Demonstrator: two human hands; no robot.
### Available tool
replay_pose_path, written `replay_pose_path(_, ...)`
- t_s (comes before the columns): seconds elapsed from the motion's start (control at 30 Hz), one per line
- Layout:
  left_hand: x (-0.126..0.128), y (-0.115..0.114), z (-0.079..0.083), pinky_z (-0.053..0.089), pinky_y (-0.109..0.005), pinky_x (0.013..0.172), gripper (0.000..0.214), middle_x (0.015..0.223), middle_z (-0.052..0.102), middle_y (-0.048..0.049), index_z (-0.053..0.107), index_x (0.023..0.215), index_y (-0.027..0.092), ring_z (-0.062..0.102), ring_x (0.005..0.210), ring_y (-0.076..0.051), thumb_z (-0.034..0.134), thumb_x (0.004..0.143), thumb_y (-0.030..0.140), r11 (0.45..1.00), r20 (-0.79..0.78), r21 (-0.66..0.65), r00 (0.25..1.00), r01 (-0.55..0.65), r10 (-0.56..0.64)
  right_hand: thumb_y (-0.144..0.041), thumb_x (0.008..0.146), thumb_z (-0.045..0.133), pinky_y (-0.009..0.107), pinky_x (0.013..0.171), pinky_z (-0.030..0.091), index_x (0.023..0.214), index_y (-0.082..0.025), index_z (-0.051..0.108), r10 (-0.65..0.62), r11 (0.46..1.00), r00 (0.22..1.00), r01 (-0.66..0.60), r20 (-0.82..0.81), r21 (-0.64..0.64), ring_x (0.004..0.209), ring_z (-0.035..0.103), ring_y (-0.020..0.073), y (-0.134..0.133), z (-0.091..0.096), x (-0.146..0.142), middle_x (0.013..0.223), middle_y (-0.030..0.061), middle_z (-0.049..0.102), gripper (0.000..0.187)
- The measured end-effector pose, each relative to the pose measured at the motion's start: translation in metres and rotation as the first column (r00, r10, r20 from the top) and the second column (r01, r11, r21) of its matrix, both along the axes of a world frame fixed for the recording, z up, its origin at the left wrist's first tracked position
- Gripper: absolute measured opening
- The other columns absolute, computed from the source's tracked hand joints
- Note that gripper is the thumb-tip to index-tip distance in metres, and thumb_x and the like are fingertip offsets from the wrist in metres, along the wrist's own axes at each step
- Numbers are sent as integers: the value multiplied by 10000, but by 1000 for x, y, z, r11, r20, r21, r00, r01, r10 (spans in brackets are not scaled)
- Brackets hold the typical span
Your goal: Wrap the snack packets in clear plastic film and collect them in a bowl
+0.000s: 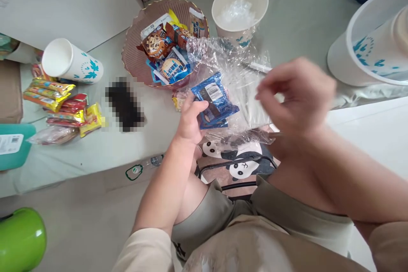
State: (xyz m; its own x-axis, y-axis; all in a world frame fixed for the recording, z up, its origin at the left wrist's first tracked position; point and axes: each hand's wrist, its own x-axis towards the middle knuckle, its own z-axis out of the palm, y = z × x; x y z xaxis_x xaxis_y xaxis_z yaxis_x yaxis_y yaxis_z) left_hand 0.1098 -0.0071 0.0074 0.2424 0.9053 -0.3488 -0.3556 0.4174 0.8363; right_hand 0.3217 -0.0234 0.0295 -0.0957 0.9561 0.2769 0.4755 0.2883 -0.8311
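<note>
My left hand (190, 121) is closed on blue biscuit packets (215, 97), one showing a barcode. Clear plastic wrap (245, 89) lies crumpled around and behind them, over the table's front edge. To the right, my right hand (296, 93) hangs above the wrap, slightly blurred, its fingers curled together in a pinch. Whatever those fingertips hold, if anything, I cannot make out. A thin white strip (259, 67) lies near them. Just beyond my left hand stands a pinkish ribbed bowl (132, 46) with gold-edged rim, holding brown cookie packets (156, 44) and blue biscuit packets.
A paper tub (219, 19) containing crumpled clear plastic stands behind the wrap. At left are a paper cup (76, 61) on its side, several small snack packets (66, 108) and a blurred-out dark object (126, 106). A white bin (338, 57) with a cup inside stands at right.
</note>
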Motion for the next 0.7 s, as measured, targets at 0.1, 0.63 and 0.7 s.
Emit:
replay_pose_path(0.1,5,0,-3,615,-469,927,454,1033,792,-64,660,1082,242,737,1147,-336,758,665,389,999,15,27,999,-32,31,-252,835,643,294,666,533,1012,-220,700,39,999,999,-38,23,-31,779,678,182,-2,-2,-8,799,21,713,189)
replay_pose_path(0.63,27,-4,-12,578,-462,997,570,1142,745,-51,586,1191,279,704,1207,-335,792,736,553,993,104,115,995,-16,4,-451,880,740,330,671,552,1027,-240,557,141,931,955,-218,-260,-294,823,627,198,-4,-21,-20,940,34,646,316)
replay_pose_path(0.7,28,-5,-13,564,-468,1025,652,1195,717,-52,560,1239,302,689,1218,-328,817,717,597,980,60,195,997,28,-40,-499,881,749,358,720,577,1100,-248,565,114,937,943,-207,-312,-282,865,635,212,-4,-26,-25,974,41,652,381)
